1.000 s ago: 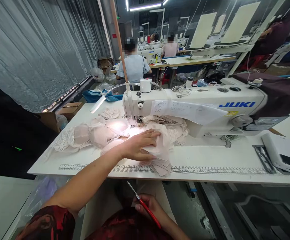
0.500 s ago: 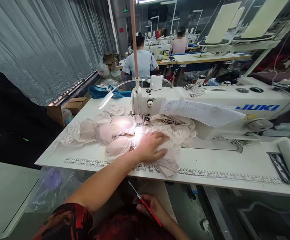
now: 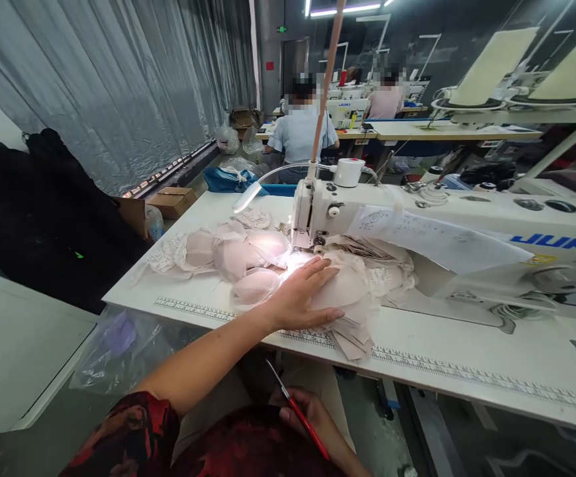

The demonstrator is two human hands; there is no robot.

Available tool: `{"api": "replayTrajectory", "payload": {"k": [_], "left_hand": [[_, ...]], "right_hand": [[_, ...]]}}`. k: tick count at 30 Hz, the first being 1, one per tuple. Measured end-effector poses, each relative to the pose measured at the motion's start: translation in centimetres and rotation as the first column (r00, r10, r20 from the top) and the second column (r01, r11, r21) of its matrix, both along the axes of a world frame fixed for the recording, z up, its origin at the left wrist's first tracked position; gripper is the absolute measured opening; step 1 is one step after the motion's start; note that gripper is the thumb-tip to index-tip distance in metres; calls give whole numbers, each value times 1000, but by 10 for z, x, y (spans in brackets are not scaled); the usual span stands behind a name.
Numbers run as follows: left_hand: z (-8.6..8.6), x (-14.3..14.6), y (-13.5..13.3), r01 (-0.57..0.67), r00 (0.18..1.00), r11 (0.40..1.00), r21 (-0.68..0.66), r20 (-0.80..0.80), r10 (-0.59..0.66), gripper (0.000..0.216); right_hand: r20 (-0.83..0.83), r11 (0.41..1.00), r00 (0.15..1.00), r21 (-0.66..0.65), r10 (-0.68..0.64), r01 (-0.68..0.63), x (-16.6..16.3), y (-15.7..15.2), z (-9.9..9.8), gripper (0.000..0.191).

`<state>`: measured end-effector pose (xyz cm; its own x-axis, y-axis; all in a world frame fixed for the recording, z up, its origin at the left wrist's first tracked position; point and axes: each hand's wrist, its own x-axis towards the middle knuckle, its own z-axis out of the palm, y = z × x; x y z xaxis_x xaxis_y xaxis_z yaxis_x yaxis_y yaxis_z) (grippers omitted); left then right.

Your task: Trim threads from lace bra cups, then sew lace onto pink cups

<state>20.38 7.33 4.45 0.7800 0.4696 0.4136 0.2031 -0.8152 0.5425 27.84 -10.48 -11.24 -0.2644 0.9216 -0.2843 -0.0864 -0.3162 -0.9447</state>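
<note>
My left hand lies with its fingers spread on a beige bra piece, close in front of the needle area of the sewing machine. Under and beside it are layered fabric pieces that overhang the ruler line. More moulded bra cups with lace edging trail away to the left, brightly lit near the needle. Below the table edge, my right hand is closed around a slim red-handled tool with a pointed metal tip; its exact kind is unclear.
A lamp on a bendable neck arches over the cups. Written paper hangs on the machine's arm. A printed ruler runs along the table's front edge. Cardboard boxes stand behind left; a person sits ahead.
My view has shifted left, so the table and machine appear further right. The left hand's fingers have spread wider on the fabric, showing more of the cup. The right hand keeps the red-handled tool.
</note>
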Motion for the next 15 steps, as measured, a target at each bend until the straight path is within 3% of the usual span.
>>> {"api": "replayTrajectory", "payload": {"k": [4, 7, 10, 12, 13, 15], "left_hand": [[-5, -40, -1, -114, 991, 991, 65, 76, 109, 54], [0, -76, 12, -325, 946, 941, 95, 26, 324, 37], [8, -113, 24, -593, 798, 797, 119, -46, 601, 36], [10, -133, 25, -710, 693, 699, 86, -94, 715, 40], [9, -140, 24, -724, 677, 688, 44, -142, 722, 40], [4, -145, 18, -663, 729, 746, -69, -284, 622, 44]], "right_hand": [[28, 1000, 1000, 1, 6, -6, 0, -1, -1, 39], [41, 1000, 999, -5, 17, -17, -1, -1, -3, 39], [45, 999, 998, -9, 39, -38, -3, 0, -6, 39], [44, 999, 998, -11, 47, -46, -3, 1, -6, 37], [43, 999, 998, -12, 48, -48, -4, 1, -5, 36], [36, 999, 998, -19, 45, -44, -5, 3, -4, 33]]}}
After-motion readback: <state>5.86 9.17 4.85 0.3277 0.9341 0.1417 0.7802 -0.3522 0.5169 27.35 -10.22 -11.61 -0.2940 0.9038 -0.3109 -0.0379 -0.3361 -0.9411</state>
